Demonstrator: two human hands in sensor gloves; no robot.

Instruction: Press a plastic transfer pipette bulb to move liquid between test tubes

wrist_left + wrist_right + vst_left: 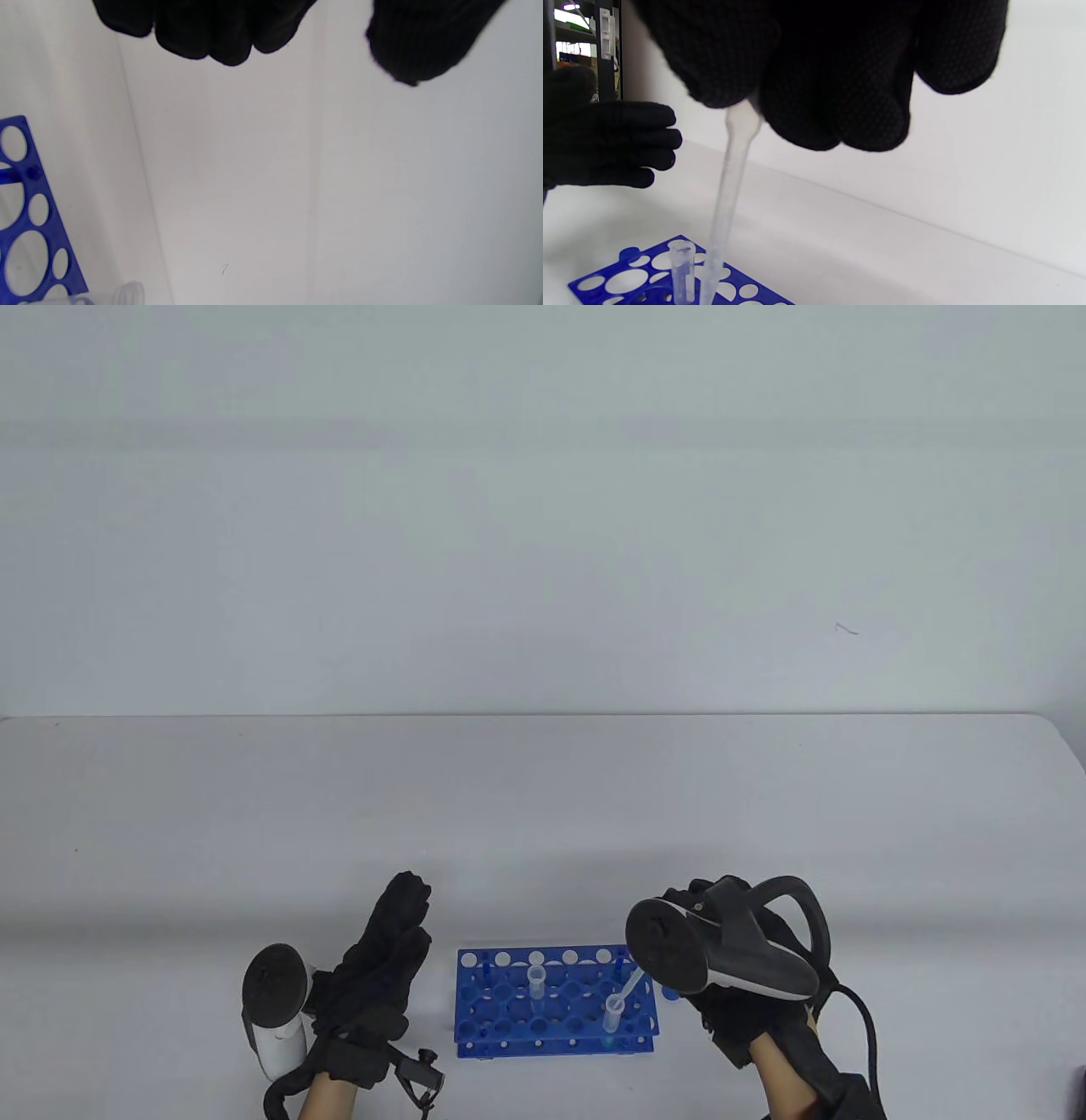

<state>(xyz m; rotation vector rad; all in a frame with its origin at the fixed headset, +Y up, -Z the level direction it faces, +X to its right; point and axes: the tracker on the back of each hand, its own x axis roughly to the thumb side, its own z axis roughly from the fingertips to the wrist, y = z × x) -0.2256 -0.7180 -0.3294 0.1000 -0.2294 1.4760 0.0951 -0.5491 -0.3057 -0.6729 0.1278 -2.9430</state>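
A blue test-tube rack (509,1010) stands near the table's front edge with two clear tubes in it: one at the back middle (536,980) and one at the front right (613,1011). My right hand (738,1018), mostly under its tracker, grips the top of a clear plastic pipette (632,986). The pipette slants down and its tip is in the front right tube. In the right wrist view my fingers (797,84) cover the bulb, and the stem (729,190) runs down beside the other tube (682,267). My left hand (386,959) is open and empty, just left of the rack.
A small blue object (670,991) lies on the table between the rack and my right hand. The rack's corner (29,203) shows at the left edge of the left wrist view. The white table (543,814) stretches back to a white wall.
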